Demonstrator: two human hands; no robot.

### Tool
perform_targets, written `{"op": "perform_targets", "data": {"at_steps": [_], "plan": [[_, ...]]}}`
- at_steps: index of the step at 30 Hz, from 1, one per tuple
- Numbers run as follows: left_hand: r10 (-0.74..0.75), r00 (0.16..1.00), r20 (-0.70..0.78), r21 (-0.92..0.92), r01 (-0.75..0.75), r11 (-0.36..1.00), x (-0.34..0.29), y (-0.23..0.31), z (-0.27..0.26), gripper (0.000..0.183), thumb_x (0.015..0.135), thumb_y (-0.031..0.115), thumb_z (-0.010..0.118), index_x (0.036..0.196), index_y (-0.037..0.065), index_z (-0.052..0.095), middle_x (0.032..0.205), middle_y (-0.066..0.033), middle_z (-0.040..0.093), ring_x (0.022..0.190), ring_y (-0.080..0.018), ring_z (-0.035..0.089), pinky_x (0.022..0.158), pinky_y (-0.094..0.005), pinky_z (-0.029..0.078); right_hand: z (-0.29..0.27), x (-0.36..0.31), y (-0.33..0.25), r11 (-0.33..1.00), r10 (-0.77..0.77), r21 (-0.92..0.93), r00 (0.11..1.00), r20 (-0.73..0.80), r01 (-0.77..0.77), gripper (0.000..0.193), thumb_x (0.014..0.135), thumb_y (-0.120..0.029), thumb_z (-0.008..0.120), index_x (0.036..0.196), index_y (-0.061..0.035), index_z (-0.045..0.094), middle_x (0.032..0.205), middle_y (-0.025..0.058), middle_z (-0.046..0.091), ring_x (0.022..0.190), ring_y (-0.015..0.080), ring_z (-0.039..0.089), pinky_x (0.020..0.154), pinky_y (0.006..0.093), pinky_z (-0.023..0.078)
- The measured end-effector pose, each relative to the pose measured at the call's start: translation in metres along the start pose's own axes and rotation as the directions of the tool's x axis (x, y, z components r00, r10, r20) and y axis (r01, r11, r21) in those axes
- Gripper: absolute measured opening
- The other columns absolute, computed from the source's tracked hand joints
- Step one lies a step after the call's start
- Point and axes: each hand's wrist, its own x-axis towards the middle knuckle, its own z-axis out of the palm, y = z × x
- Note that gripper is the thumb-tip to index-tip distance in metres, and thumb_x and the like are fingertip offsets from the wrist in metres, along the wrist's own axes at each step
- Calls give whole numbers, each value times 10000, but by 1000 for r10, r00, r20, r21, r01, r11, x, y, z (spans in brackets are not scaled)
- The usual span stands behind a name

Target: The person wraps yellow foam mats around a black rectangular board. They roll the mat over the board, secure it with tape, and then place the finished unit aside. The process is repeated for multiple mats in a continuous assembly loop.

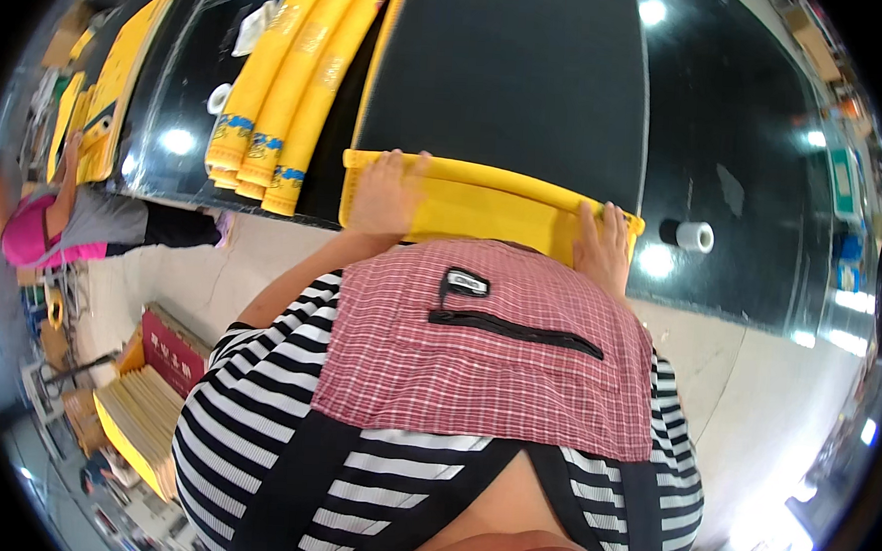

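A long mat (511,80), black on its upper face, lies lengthwise on the dark table. Its near end is turned up into a yellow roll (495,204) at the table's front edge. My left hand (390,195) rests on the left end of this roll, fingers stretched away from me over its top, slightly blurred. On the right end lies my right hand (602,242), its fingers spread apart across the roll. Both thumbs are hard to make out. Several rolled yellow mats (297,78) with blue prints are stacked left of the black mat.
White tape rolls stand on the glossy table (737,141), one at right (695,237), one at left (219,98). A co-worker in pink and grey (65,224) handles yellow mats at far left. Behind me at left, a carton (173,346) stands by stacked yellow-edged sheets (139,419).
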Motion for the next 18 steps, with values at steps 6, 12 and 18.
{"op": "perform_targets", "data": {"at_steps": [6,12,18], "plan": [[7,999,-49,-112,-13,994,38,-1,3,850,942,635,616,1634,217,355,1708,-240,209,1589,-436,155,1267,-603,116,13,43,22,991,15,131,998,-56,-8,704,994,-453,602,1617,-203,389,1692,195,292,1603,402,138,1295,548,66],[75,997,3,-25,-75,997,173,-44,4,839,963,739,499,1618,225,396,1726,-147,237,1611,-348,146,1293,-559,90,19,182,50,993,82,94,988,-131,-70,631,1013,-468,591,1569,-193,470,1683,160,320,1591,340,193,1292,500,120],[131,988,79,-118,-121,986,220,-55,6,837,932,765,529,1565,219,487,1708,-133,292,1613,-323,145,1313,-480,119,17,198,57,944,-31,308,961,-273,118,251,951,-229,708,1173,-118,669,1230,113,640,1142,338,594,966,439,489]]}}
